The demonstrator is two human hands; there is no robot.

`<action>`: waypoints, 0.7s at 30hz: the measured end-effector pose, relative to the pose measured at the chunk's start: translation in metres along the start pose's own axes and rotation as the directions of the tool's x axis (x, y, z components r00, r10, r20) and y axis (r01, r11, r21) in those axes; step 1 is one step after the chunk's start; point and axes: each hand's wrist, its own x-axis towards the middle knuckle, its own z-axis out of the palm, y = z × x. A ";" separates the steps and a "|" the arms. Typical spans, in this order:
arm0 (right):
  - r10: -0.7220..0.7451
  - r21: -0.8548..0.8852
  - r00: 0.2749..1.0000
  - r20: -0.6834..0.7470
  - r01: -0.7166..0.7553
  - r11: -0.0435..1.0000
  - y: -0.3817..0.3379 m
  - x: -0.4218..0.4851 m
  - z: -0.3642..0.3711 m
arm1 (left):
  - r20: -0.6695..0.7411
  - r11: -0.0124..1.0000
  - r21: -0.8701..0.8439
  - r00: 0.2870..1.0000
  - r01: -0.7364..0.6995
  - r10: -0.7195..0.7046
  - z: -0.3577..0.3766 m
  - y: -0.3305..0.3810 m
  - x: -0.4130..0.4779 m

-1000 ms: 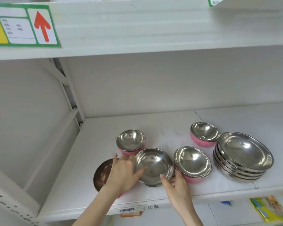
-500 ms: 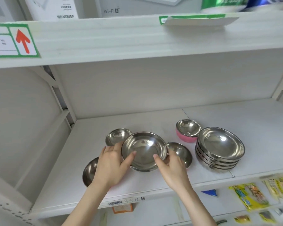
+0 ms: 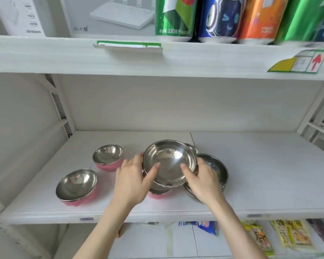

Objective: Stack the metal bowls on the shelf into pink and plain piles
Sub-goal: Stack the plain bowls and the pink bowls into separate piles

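Currently, the plain round steel bowl [image 3: 169,162] is gripped by its rim between my left hand [image 3: 133,181] and right hand [image 3: 204,181], thumbs inside, above the white shelf [image 3: 260,174]. A stack of plain steel bowls [image 3: 216,166] sits just beyond my right hand; a pink-sided steel bowl [image 3: 108,158] sits left of my left hand.

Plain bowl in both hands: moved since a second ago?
Yes. The plain bowl has risen and gone right, now over a pink bowl, reaching the plain stack.
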 end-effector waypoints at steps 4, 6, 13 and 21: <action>-0.002 0.002 0.998 -0.060 0.003 1.000 0.023 0.004 -0.034 | 0.036 1.000 0.018 0.999 -0.006 0.006 0.021 0.034 0.002; -0.010 -0.012 0.996 -0.086 0.009 1.000 0.036 0.009 -0.048 | 0.040 0.999 0.030 0.999 -0.023 0.022 0.035 0.047 0.005; -0.021 -0.066 0.999 -0.040 0.018 0.998 0.085 0.037 -0.078 | 0.081 0.998 0.067 0.997 0.013 -0.019 0.085 0.081 0.007; -0.059 -0.089 0.992 0.113 0.069 0.994 0.123 0.052 -0.075 | 0.034 0.967 0.204 0.986 0.153 -0.163 0.126 0.087 -0.005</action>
